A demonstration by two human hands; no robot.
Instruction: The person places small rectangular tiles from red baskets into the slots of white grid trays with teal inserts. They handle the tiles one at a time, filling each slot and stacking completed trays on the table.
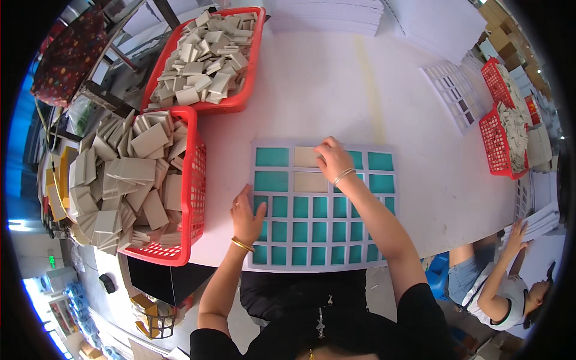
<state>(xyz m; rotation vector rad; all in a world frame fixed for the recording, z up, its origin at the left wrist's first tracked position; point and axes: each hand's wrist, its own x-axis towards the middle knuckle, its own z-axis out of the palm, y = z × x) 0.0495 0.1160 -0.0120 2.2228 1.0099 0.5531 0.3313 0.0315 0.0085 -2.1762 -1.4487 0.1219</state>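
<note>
A white grid frame (292, 194) lies on the table in front of me, with turquoise showing in most of its cells. Two beige cardboard pieces, an upper one (305, 157) and a lower one (310, 182), fill larger cells in its far rows. My right hand (334, 159) bends over the top row beside the upper piece, fingertips pressed together. Whatever they may hold is hidden beneath the hand. At the frame's left edge, my left hand (247, 216) is open, thumb apart from the fingers and holding nothing.
Two red baskets heaped with beige cardboard pieces, a near one (193, 198) and a far one (255, 57), stand at left. Another grid frame (453, 93) and smaller red baskets (497, 144) are at right. White sheets (327, 17) are stacked behind. Another person (501, 294) works at lower right.
</note>
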